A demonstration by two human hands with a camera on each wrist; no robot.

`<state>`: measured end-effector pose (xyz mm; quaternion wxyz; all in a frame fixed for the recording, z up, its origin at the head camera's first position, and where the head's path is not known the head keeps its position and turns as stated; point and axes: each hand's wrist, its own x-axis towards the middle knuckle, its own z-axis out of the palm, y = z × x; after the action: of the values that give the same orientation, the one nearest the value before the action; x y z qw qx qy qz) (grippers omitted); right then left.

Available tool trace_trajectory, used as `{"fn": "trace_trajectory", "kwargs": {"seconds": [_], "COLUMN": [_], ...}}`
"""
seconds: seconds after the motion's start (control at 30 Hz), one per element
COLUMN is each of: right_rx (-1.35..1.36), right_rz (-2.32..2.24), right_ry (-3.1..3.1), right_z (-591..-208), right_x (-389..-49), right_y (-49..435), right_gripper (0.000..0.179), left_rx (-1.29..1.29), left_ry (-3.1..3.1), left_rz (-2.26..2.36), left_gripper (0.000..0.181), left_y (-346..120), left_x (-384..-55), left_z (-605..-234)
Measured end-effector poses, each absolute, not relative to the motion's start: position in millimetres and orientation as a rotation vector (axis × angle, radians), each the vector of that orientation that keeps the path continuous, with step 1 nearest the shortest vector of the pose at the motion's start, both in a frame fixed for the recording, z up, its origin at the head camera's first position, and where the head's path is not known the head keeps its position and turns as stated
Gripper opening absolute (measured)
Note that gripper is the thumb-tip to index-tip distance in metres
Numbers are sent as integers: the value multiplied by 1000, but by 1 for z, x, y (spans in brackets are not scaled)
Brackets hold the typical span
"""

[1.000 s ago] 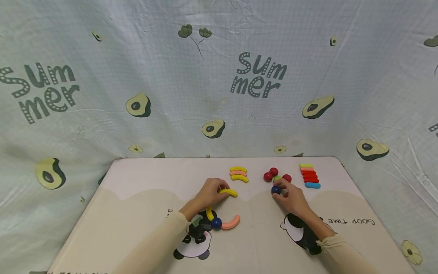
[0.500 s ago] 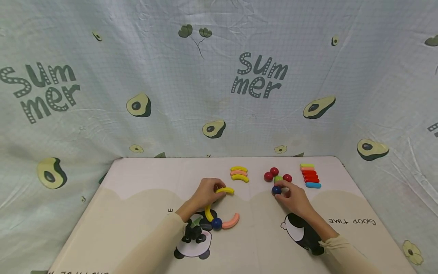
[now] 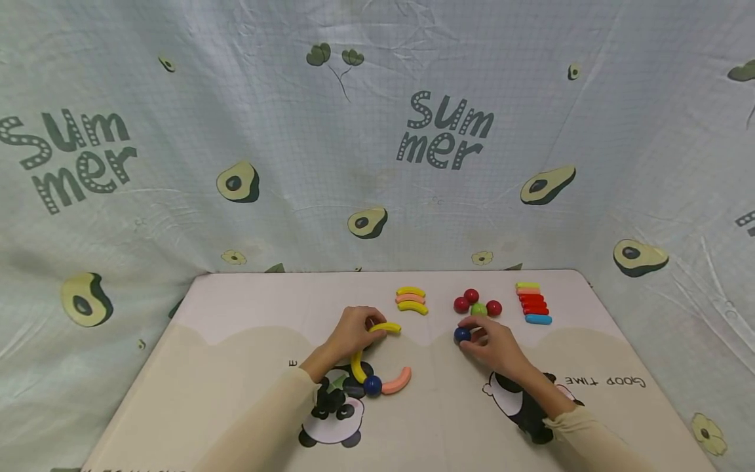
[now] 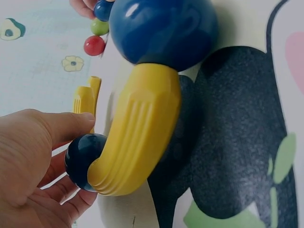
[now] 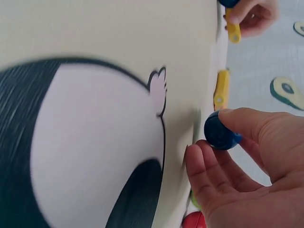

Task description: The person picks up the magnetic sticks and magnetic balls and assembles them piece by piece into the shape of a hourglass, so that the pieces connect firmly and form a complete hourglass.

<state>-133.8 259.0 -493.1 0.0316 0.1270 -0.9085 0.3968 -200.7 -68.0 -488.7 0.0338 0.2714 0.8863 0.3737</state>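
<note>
The right hand (image 3: pixel 494 343) has its grip pinched round a dark blue ball (image 3: pixel 462 335), thumb on top, near the counter's (image 3: pixel 248 308) middle, just in front of three red balls and a green one (image 3: pixel 479 309). The left hand (image 3: pixel 349 334) has its grip curled on a second blue ball (image 4: pixel 84 159) joined to a yellow curved piece (image 4: pixel 137 133), whose other end meets another blue ball (image 3: pixel 372 385) by a pink curve (image 3: pixel 396 383).

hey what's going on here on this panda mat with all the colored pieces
A person is joining toy balls and curved sticks on the mat. The left hand holds a dark blue ball where two yellow curved pieces meet; that chain runs on to another blue ball and a pink curve. The right hand pinches a separate blue ball just above the mat. Spare curves, red and green balls and straight sticks lie behind.
</note>
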Motion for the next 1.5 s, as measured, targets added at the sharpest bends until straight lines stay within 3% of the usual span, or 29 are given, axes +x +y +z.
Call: {"fn": "trace_trajectory", "kwargs": {"seconds": [0.63, 1.5], "right_rx": [540, 450], "right_rz": [1297, 1347], "right_ry": [-2830, -2869], "right_z": [-494, -495], "right_x": [-151, -158], "right_y": [203, 163], "right_gripper": [31, 29], "left_rx": [848, 786], "left_ry": [2723, 2720], "left_rz": [1177, 1157], "left_gripper": [15, 14], "left_y": [-69, -67], "left_x": [-200, -200], "left_z": [-489, -488]}}
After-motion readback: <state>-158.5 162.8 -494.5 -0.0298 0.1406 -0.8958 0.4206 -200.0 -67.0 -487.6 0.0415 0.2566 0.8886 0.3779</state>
